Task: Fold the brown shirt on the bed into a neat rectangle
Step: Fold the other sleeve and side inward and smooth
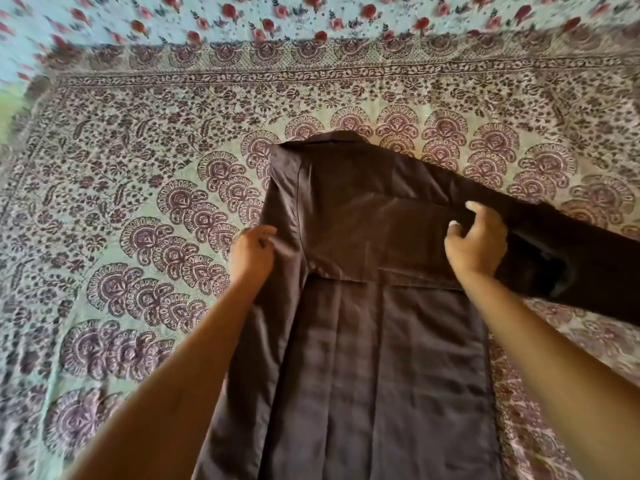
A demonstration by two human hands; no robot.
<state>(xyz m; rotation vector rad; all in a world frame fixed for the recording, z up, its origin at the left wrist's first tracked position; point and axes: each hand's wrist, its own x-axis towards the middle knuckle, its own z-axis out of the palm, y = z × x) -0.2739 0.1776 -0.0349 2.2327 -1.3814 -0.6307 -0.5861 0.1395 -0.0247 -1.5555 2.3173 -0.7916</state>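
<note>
Head view. The brown shirt (363, 341) lies flat on a bed covered by a purple-and-green block-printed bedspread (138, 168). Its collar (329, 138) points away from the person and its hem runs out of the lower edge of the frame. A pale sheet with red flowers (242, 19) borders the bedspread at the far side.

The left hand (251, 252) sits at the shirt's left edge, just below shoulder level. Its fingers are curled round a fold of that edge, with the cloth bunched between fingers and palm.

The right hand (474, 240) is at the opposite side, at about the same height. Thumb and fingers are bent and pinch the brown cloth where the body of the shirt meets the right sleeve (571, 258). That sleeve runs away from the hand to the right frame edge and looks darker than the body.

A broad band of the same fabric lies crosswise over the upper back, spanning the space between the two hands. Its lower edge forms a straight line across the garment. Below this band the back panel lies smooth between the forearms, with faint lengthwise creases.
</note>
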